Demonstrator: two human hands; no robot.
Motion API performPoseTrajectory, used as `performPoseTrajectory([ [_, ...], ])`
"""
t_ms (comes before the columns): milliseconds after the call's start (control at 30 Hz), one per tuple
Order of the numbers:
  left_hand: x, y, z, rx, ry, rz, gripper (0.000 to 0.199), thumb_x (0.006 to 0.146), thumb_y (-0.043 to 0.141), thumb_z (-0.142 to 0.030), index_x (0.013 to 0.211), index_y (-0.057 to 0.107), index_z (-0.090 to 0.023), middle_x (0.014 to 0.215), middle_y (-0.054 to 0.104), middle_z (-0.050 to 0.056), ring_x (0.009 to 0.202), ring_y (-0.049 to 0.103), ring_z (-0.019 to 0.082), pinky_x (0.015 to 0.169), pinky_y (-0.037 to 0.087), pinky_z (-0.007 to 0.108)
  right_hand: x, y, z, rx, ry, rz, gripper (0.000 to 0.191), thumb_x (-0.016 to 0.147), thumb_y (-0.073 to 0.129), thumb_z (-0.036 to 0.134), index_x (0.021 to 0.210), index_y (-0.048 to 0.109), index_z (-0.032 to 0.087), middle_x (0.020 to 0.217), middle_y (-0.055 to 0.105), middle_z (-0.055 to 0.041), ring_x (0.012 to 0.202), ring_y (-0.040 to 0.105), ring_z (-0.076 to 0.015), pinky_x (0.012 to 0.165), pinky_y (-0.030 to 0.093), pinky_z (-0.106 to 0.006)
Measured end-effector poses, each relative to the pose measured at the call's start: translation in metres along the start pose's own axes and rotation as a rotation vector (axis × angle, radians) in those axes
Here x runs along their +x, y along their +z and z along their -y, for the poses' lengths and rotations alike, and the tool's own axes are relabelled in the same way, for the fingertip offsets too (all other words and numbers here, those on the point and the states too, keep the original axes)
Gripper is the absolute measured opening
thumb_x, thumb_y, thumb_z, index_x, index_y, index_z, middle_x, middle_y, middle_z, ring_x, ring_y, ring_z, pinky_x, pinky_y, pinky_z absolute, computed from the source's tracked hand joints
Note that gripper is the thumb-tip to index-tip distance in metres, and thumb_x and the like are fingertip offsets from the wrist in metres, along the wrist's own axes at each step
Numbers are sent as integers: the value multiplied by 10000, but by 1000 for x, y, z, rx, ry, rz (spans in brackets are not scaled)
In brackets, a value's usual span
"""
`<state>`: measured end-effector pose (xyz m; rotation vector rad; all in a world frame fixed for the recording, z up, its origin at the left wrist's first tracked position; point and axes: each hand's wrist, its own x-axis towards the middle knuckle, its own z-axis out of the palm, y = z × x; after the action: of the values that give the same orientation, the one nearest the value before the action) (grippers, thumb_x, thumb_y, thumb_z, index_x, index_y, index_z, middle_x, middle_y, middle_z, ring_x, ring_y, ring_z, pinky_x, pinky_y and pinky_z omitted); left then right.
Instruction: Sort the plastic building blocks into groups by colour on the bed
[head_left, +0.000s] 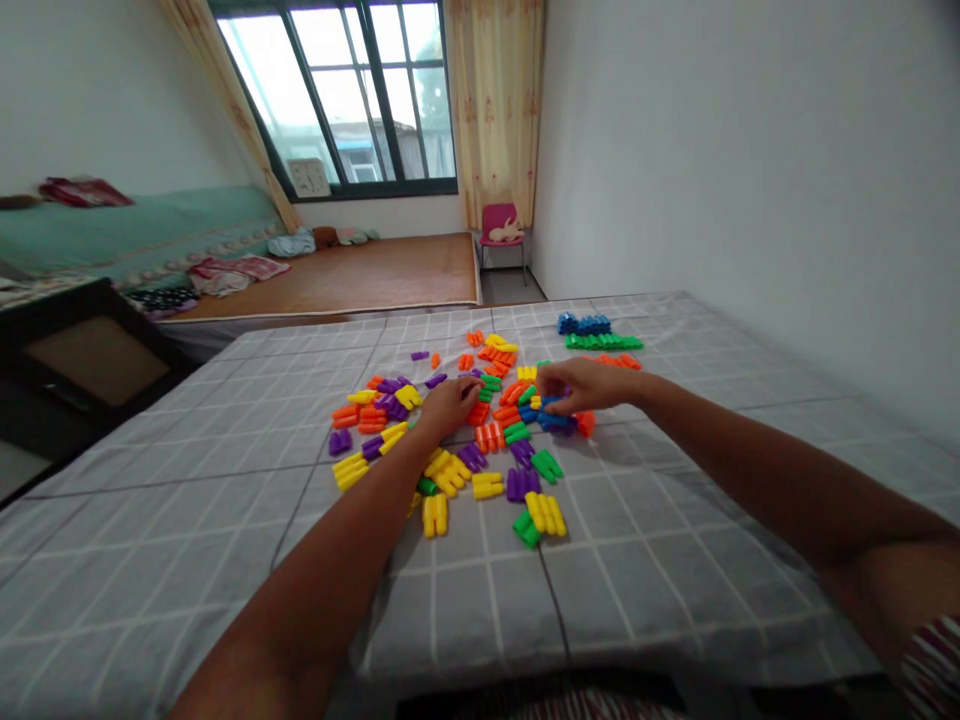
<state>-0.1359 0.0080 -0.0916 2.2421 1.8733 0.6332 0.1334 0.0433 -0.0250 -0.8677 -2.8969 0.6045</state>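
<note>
Small ribbed plastic building blocks in yellow, orange, purple, green and blue lie loosely spread on the bed-like surface. Reaching into their middle, my left hand has its fingers curled beside a green block and above an orange block. What it grips, if anything, is hidden. My right hand bends its closed fingers down over a blue block, touching or just above it; its fingertips are partly out of sight. Yellow blocks and purple blocks lie nearer to me.
Behind my right hand, joined rows lie on the checked grey cloth: a blue row, a green row and an orange row. A white wall runs along the right. Farther off stand a wooden platform and a pink chair.
</note>
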Motion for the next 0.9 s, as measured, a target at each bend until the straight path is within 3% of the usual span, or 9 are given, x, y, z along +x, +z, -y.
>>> performPoseTrajectory([
  [100, 0, -1, 0, -4, 1, -4, 337, 926, 435, -339, 1128, 682, -229, 999, 737, 56, 872, 664, 204, 733, 467, 272, 22, 1, -29, -131, 156, -282, 254, 756, 656, 251, 987, 627, 149, 872, 643, -57, 726, 560, -155, 625, 367, -241],
  [167, 0, -1, 1, -17, 0, -4, 337, 923, 438, -327, 1130, 683, -224, 1015, 736, 58, 882, 666, 208, 735, 472, 276, 34, 6, -36, -145, 132, -308, 294, 745, 686, 280, 1006, 646, 151, 947, 653, -84, 804, 583, -178, 685, 395, -255],
  [300, -1, -2, 0, -32, 2, 1, 333, 919, 443, -318, 1121, 690, -220, 1018, 738, 58, 899, 666, 208, 764, 476, 280, 43, 10, -30, 137, 43, -219, 374, 853, 564, 478, 1048, 676, 180, 1006, 676, -71, 838, 610, -173, 730, 437, -263],
  [400, 0, -3, -1, -36, 2, 2, 333, 923, 439, -320, 1115, 691, -219, 1014, 739, 54, 903, 666, 200, 773, 475, 271, 40, 5, -28, 292, 50, -193, 458, 883, 490, 523, 1089, 679, 161, 963, 687, -60, 800, 614, -163, 700, 444, -255],
  [500, 0, -3, -1, -22, -2, 8, 331, 922, 438, -319, 1112, 690, -217, 1017, 738, 51, 886, 667, 196, 751, 473, 265, 37, 7, -34, 331, 23, -90, 506, 804, 613, 493, 1166, 660, 144, 925, 686, -56, 782, 605, -162, 676, 441, -247],
  [633, 0, -4, -2, -21, -7, 21, 325, 919, 441, -306, 1114, 687, -221, 1040, 735, 43, 904, 667, 189, 756, 472, 254, 36, 16, -41, 383, -24, -10, 467, 834, 585, 436, 1166, 661, 117, 837, 664, -43, 716, 577, -136, 641, 435, -237],
  [900, 1, -2, 4, -31, 7, 15, 334, 918, 428, -324, 1100, 687, -219, 1013, 737, 45, 883, 672, 195, 735, 477, 266, 31, 15, -33, 405, -167, 49, 327, 786, 674, 372, 1031, 704, 157, 965, 688, -59, 871, 618, -162, 743, 481, -249],
])
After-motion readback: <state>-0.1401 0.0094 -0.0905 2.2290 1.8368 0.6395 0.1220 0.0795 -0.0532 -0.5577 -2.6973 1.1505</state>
